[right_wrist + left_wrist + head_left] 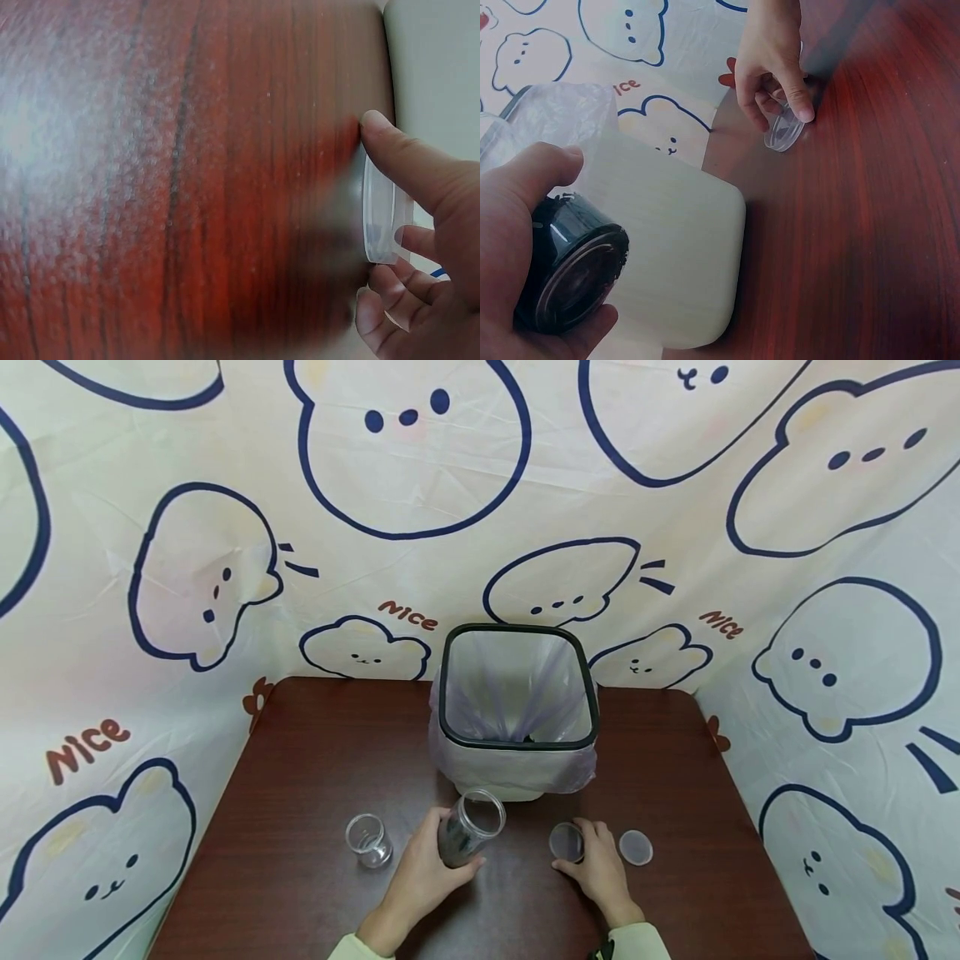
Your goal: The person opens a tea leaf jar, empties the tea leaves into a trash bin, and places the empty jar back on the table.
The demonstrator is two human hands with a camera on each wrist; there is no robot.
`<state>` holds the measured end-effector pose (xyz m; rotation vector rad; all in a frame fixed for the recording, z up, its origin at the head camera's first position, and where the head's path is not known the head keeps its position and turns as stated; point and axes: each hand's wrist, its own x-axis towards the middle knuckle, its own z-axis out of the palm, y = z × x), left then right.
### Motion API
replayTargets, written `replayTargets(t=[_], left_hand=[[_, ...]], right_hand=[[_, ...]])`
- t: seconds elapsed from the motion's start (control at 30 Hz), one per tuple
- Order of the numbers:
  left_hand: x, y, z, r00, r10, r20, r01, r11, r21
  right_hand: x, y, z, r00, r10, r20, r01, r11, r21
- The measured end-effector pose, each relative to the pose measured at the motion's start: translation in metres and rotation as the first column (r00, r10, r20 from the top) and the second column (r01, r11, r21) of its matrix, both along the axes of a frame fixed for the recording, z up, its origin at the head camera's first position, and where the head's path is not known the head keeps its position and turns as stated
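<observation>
My left hand point(423, 870) grips a clear cylindrical jar point(467, 831) in front of the bin, its mouth tilted up and toward the bin. In the left wrist view the jar's round base point(581, 281) looks dark, with the thumb and fingers wrapped round its side. To the right, my right hand point(600, 864) holds a round clear plastic lid point(566, 842) at the tabletop. From the right wrist, the thumb is at one edge of this lid point(379, 214) and the curled fingers at the other.
A pale bin point(517, 772) with a dark rim and a translucent purple liner stands at the back middle. Another clear jar point(369, 842) stands upright at the left. A second round lid point(636, 847) lies right of my right hand. Printed fabric walls surround the brown table point(337, 735).
</observation>
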<state>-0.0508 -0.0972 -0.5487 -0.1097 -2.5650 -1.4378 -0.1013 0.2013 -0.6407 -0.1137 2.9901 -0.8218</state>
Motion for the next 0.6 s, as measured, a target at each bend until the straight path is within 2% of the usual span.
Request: replayTargets(t=[0.37,0.43,0.6], left_hand=[[0.0,-0.001,0.0,1.0,0.006,0.0,-0.006,1.0,-0.003],[0.0,-0.001,0.0,1.0,0.005,0.001,-0.005,1.0,0.0],[0.001,-0.002,0.0,1.0,0.004,0.003,-0.004,1.0,0.007]], right_hand=[[0.001,0.002,0.002,1.0,-0.009,-0.027,0.009,1.0,0.025],[0.0,0.002,0.005,0.999,-0.016,-0.047,0.016,1.0,-0.005],[-0.006,0.002,0.022,0.995,-0.066,-0.08,0.053,0.985,-0.165]])
